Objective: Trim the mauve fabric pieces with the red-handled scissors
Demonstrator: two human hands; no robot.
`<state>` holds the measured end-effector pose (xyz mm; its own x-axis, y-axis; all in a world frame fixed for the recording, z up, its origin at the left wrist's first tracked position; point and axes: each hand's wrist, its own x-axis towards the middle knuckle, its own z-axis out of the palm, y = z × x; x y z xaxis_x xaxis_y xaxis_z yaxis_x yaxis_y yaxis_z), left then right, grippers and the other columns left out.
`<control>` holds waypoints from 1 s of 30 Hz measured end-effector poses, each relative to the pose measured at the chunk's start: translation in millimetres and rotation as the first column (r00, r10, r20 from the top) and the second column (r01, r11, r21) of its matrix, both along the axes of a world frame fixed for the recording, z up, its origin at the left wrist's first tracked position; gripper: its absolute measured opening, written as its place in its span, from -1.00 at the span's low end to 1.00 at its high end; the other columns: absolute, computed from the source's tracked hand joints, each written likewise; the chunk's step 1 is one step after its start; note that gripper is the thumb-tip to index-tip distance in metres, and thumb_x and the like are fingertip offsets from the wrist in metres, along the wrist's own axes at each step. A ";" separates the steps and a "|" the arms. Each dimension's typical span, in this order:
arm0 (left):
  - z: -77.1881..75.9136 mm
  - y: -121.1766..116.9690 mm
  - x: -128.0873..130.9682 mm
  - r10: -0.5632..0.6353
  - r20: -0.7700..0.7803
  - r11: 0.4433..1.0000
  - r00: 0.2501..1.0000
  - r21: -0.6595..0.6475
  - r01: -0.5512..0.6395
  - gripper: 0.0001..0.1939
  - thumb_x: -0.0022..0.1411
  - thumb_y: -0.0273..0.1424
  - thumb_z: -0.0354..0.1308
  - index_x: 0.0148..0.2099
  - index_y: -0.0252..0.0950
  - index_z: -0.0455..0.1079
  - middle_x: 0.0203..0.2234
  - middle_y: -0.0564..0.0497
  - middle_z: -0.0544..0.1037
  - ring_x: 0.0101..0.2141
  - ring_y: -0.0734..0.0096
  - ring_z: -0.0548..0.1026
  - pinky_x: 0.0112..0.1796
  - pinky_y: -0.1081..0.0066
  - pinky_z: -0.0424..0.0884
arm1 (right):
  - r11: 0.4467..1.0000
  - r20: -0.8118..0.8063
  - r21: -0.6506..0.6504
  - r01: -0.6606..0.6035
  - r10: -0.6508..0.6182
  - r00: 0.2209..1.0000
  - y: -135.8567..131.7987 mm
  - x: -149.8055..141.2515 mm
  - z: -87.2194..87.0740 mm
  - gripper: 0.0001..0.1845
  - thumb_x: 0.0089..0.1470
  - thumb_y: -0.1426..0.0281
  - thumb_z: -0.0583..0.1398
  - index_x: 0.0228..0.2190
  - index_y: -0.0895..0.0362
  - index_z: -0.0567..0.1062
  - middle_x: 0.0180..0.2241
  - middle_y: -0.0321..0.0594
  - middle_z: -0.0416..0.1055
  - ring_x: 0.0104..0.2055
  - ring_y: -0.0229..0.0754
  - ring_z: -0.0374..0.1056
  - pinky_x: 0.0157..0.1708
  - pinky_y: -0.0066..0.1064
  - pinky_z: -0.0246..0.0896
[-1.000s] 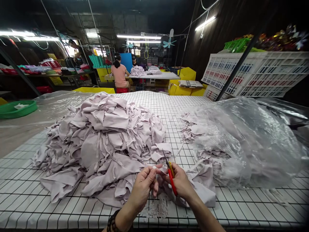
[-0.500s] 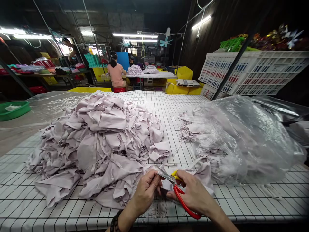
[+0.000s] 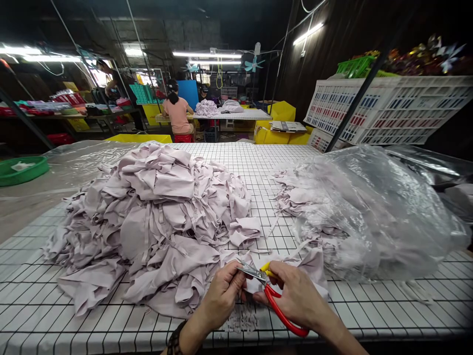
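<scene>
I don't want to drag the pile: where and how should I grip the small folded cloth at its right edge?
Pinch the folded cloth at its right end, coming from the right and slightly above. That end juts over the table; its left side lies against the pile and might snag other pieces.

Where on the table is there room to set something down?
Gridded cloth shows between the fabric pile and plastic bag, and along the front right edge. Crowded: the pile, the bag, around the left hand and right hand.

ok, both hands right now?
Left hand: fingertips pinched by the tips of the scissors; anything between them hidden.
Right hand: closed on the scissors' handles.
</scene>
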<state>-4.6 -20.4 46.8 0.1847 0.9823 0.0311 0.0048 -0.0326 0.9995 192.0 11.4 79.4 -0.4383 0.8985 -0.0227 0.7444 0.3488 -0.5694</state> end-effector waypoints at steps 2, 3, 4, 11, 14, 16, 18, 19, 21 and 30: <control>2.1 -0.1 -0.7 -0.006 -0.004 1.000 1.000 -0.003 0.006 -0.73 0.32 -0.24 -0.02 -0.33 -0.31 0.34 -0.48 0.06 0.33 -0.55 0.50 0.38 -0.49 0.49 0.26 | 1.000 0.008 0.004 -0.004 0.003 1.000 -0.2 0.4 -0.2 -0.71 -0.13 0.18 0.28 -0.54 0.06 0.30 -0.54 -0.34 0.33 -0.52 -0.24 0.15 -0.52 -0.42 -0.08; 2.7 -0.2 -0.9 -0.008 -0.005 1.000 1.000 -0.005 0.008 -0.73 0.32 -0.24 -0.02 -0.32 -0.31 0.35 -0.48 0.06 0.33 -0.55 0.50 0.38 -0.50 0.50 0.26 | 1.000 0.012 0.009 -0.006 0.006 1.000 -0.1 0.6 -0.7 -0.71 -0.13 0.18 0.27 -0.54 0.06 0.30 -0.54 -0.34 0.33 -0.52 -0.24 0.15 -0.53 -0.42 -0.09; 3.1 -0.2 -1.0 -0.008 -0.005 1.000 1.000 -0.007 0.008 -0.72 0.32 -0.24 -0.02 -0.32 -0.31 0.35 -0.49 0.06 0.33 -0.55 0.49 0.38 -0.50 0.50 0.25 | 1.000 0.015 0.016 -0.008 0.008 1.000 0.1 0.8 -1.4 -0.72 -0.12 0.18 0.27 -0.54 0.06 0.30 -0.54 -0.34 0.33 -0.52 -0.24 0.15 -0.53 -0.42 -0.09; 0.7 -1.6 -2.8 -0.036 0.025 0.998 0.999 -0.044 0.037 -0.70 0.31 -0.21 -0.02 -0.29 -0.33 0.37 -0.49 0.05 0.33 -0.53 0.48 0.38 -0.49 0.49 0.30 | 0.998 0.064 0.060 -0.030 0.026 0.998 1.6 1.7 -7.9 -0.66 -0.09 0.17 0.25 -0.59 0.08 0.23 -0.57 -0.34 0.32 -0.54 -0.26 0.14 -0.53 -0.43 -0.12; -1.5 -2.0 -3.9 -0.047 0.068 0.995 0.997 -0.085 0.053 -0.69 0.31 -0.19 -0.01 -0.27 -0.33 0.36 -0.50 0.06 0.33 -0.54 0.48 0.37 -0.50 0.49 0.29 | 0.996 0.070 0.081 -0.038 0.032 0.997 0.8 1.0 -12.9 -0.64 -0.08 0.17 0.24 -0.61 0.09 0.22 -0.60 -0.35 0.29 -0.55 -0.27 0.12 -0.53 -0.43 -0.14; -2.7 -2.1 -4.4 -0.047 0.080 0.993 0.996 -0.108 0.056 -0.69 0.30 -0.18 -0.01 -0.26 -0.34 0.37 -0.52 0.06 0.32 -0.55 0.49 0.35 -0.50 0.49 0.27 | 0.995 0.042 0.088 -0.040 0.036 0.998 1.1 1.0 -16.6 -0.61 -0.10 0.17 0.26 -0.63 0.09 0.20 -0.62 -0.36 0.26 -0.56 -0.28 0.10 -0.52 -0.42 -0.15; -3.0 -2.3 -5.2 -0.039 0.077 0.993 0.996 -0.106 0.047 -0.68 0.30 -0.18 0.00 -0.26 -0.34 0.38 -0.52 0.07 0.30 -0.54 0.50 0.32 -0.49 0.50 0.25 | 0.999 -0.039 0.037 -0.032 0.034 0.999 4.0 3.1 -20.2 -0.59 -0.12 0.17 0.28 -0.65 0.10 0.19 -0.64 -0.38 0.22 -0.56 -0.30 0.07 -0.53 -0.43 -0.14; -2.9 -2.4 -6.0 -0.029 0.075 0.995 0.997 -0.094 0.036 -0.68 0.30 -0.18 0.00 -0.27 -0.34 0.39 -0.52 0.06 0.30 -0.52 0.49 0.30 -0.47 0.49 0.24 | 0.999 -0.106 -0.023 -0.026 0.023 0.994 6.9 5.3 -21.8 -0.59 -0.12 0.17 0.28 -0.65 0.10 0.20 -0.64 -0.39 0.20 -0.56 -0.30 0.06 -0.53 -0.44 -0.13; -2.6 -2.5 -8.6 -0.004 0.085 0.998 0.996 -0.060 0.009 -0.68 0.29 -0.19 0.01 -0.31 -0.34 0.39 -0.51 0.05 0.29 -0.47 0.48 0.28 -0.41 0.48 0.23 | 0.983 -0.272 -0.183 -0.006 -0.045 0.961 15.9 11.3 -25.5 -0.63 -0.09 0.17 0.27 -0.62 0.10 0.23 -0.63 -0.41 0.17 -0.55 -0.31 0.06 -0.54 -0.46 -0.09; -7.2 -2.2 -38.9 0.101 0.355 0.995 0.929 -0.010 -0.104 -0.74 0.29 -0.30 -0.02 -0.40 -0.30 0.33 -0.49 0.00 0.28 -0.42 0.39 0.25 -0.32 0.41 0.21 | 0.935 -0.529 -0.350 -0.061 -0.144 0.836 61.6 -5.4 -60.8 -0.77 -0.11 0.33 0.24 -0.33 0.12 0.44 -0.49 -0.35 0.34 -0.47 -0.27 0.21 -0.47 -0.47 0.10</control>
<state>-43.5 -22.6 39.6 0.0586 0.9947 0.0846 -0.3461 -0.0593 0.9363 186.6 73.0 18.6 -0.4335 0.8956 -0.1001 0.2915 0.0343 -0.9560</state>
